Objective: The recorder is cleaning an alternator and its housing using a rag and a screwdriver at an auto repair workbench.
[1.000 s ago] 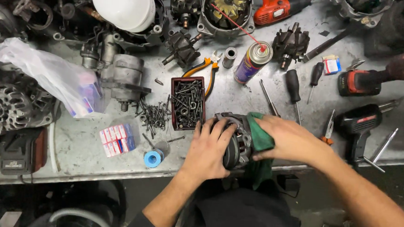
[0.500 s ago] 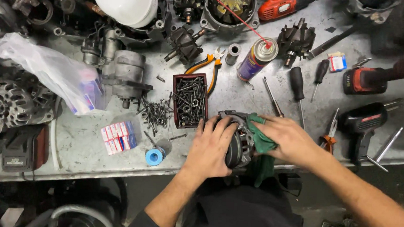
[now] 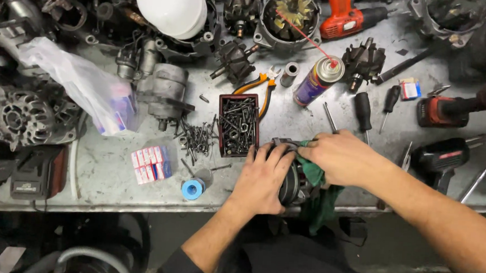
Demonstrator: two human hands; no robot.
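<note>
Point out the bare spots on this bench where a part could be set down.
Bare grey metal bench lies along the front edge, left of the small blue tape roll and below the red-and-white box pack. Another patch sits between the purple spray can and the left hand. The back row is crowded.

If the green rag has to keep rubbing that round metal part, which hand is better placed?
The right hand, probably: it already presses the green rag onto the round metal part. The left hand lies flat over the part's other side, steadying it at the bench edge.
</note>
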